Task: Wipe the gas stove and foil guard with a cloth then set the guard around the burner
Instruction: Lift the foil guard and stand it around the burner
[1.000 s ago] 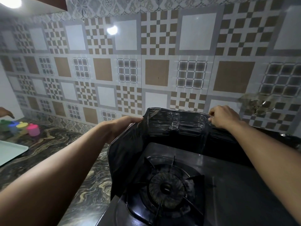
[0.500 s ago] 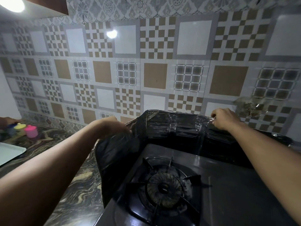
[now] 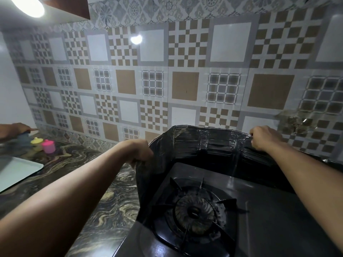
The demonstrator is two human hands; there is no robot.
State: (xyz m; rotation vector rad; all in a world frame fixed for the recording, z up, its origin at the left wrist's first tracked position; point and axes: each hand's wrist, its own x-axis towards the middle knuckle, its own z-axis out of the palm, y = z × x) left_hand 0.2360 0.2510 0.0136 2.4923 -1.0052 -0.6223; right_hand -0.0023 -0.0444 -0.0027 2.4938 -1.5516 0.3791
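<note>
We are working at the last stage of the task, as we judge it: setting the foil guard (image 3: 200, 145) around the burner (image 3: 194, 213) of the gas stove (image 3: 278, 210).

1. Left hand (image 3: 137, 152): we are gripping the top edge of the guard's left panel, fingers curled over the rim. This panel is standing along the left side of the stove, between the burner and the marbled counter (image 3: 104, 201). Holding it at the top is letting us steer the fold angle without reaching over the pan supports.

2. Right hand (image 3: 263, 138): we are pinching the top edge of the rear panel near its right end, fingers closed on the foil. The rear panel is standing upright between the burner and the tiled wall (image 3: 185, 86), where it is shielding the tiles from spatter.

3. Guard position: the guard is wrapping the burner on the left and rear only; the front is open. Its lower edge appears to be resting on the stove top, though the contact line is too dark to confirm.

4. Handling note: thin foil probably creases easily, so we are gripping both ends at once to keep the panels from buckling.

No cloth is in view. At far left, another person's hand (image 3: 16, 129) is reaching near the small coloured containers (image 3: 44, 145); a pale tray (image 3: 16, 171) is lying in front of them.
</note>
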